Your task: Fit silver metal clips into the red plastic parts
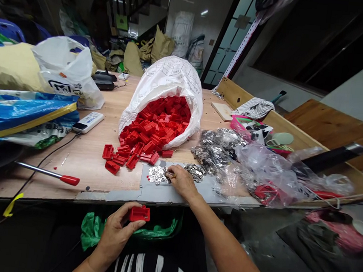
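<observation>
My left hand (117,229) grips a small red plastic box (139,213) by its edges, below the table's front edge, its open side facing up toward me. Something small and metallic seems to sit inside it. On the table my right hand (181,181) reaches in with fingers pinched together, beside a pile of small flat silver metal pieces (156,174). Whatever its fingertips hold is too small to make out. Another heap of darker metal pieces (195,171) lies just right of that hand. Behind them a white woven sack (174,73) on its side spills many red boxes (156,129).
Plastic bags of metal parts (222,146) and a pink basket (242,125) crowd the right side. At left are a red-tipped metal rod (69,180), a white power strip (88,122) and large bags (69,69). A green bag-lined bin (159,232) stands below the table edge.
</observation>
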`<action>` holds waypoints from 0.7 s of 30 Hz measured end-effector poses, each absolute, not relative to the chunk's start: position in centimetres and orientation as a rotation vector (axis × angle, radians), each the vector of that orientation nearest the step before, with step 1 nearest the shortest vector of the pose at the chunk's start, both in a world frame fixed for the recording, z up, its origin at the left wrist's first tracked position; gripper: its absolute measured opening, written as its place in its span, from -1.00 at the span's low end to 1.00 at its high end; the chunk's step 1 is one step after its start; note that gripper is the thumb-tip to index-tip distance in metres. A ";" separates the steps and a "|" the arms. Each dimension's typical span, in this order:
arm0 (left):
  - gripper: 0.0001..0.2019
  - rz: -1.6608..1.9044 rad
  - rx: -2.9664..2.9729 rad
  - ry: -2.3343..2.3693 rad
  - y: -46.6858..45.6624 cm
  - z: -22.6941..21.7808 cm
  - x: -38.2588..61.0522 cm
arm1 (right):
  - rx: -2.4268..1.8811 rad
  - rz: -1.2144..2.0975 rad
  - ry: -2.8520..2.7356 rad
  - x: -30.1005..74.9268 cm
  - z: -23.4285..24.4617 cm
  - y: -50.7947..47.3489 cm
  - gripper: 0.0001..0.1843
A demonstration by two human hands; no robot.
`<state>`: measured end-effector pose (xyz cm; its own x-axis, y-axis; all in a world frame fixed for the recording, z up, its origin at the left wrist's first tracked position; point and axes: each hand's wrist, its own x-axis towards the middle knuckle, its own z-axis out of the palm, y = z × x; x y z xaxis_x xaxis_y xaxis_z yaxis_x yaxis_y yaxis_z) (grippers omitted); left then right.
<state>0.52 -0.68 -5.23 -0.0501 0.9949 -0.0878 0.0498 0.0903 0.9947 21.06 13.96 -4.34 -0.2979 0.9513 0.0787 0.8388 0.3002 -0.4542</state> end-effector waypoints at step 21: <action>-0.69 1.320 0.880 1.283 -0.4 -5.9 0.2 | -1.672 0.422 -2.273 22.7 -3.9 13.4 -0.90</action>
<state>0.18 -0.42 -5.86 -0.1819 0.9709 -0.1557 -0.1833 0.1221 0.9754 22.69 13.35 -3.94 -0.2859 0.9566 0.0567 0.8725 0.2843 -0.3974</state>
